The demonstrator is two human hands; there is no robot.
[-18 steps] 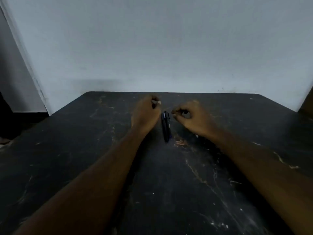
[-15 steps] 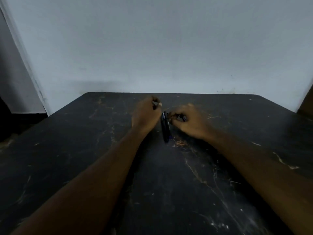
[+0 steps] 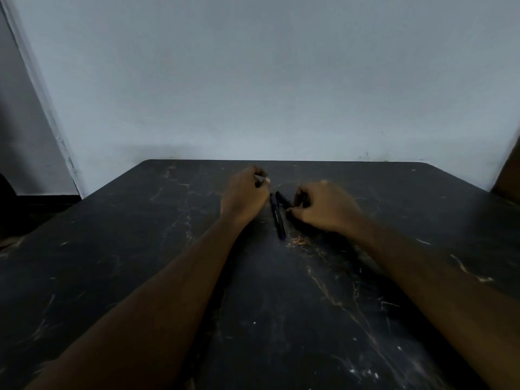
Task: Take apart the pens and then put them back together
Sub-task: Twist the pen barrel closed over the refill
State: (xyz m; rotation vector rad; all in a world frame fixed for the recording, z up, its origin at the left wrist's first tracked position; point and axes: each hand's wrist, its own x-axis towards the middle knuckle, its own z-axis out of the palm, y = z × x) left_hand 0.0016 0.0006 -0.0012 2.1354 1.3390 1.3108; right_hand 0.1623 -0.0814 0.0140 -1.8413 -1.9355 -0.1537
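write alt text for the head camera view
A dark pen lies on a scratched black table between two curled hands. The right hand pinches a second pen angled beside it; what the left hand holds, if anything, is unclear.

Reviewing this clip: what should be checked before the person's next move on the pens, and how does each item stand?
1. Both pens in view: ok. One dark pen lies on the black table, with a second pen angled beside it.
2. Hold on the second pen: ok. The right hand pinches its near end.
3. Whether the left hand is free: cannot tell. Its fingers are curled and what they hold, if anything, is unclear.
4. Pens apart or whole: cannot tell, too dim.
5. Access to the dark pen: ok. Neither hand grips it.
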